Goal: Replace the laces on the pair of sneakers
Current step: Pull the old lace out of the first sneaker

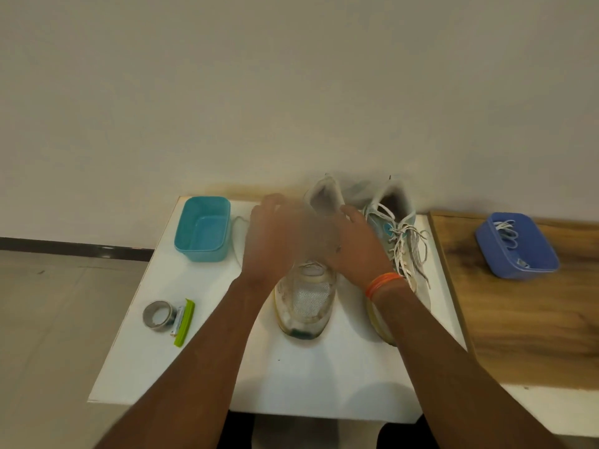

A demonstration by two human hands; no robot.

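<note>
- Your white table (pixel 194 367) carries the pair of sneakers side by side, toes toward you, heels to the wall.
- The left sneaker (pixel 304 306), the one under your hands, has little or no lace showing over its mesh toe; it should be light, with a soft upper and stiffer sole, so steady it by the sides near the eyelets.
- The right sneaker (pixel 400 222) sits laced in loose white cord; pull from the knot end.
- Your left hand (pixel 270 241) and right hand (pixel 351 251) meet over the left sneaker's throat, blurred; whether the fingers pinch anything cannot be told.
- A thin lace (pixel 238 226) trails beside the teal tub (pixel 202 230): limp, slippery, best pinched at the tip.
- The blue tub (pixel 517 247) on the wooden board (pixel 518 319) holds more laces (pixel 505 231).
</note>
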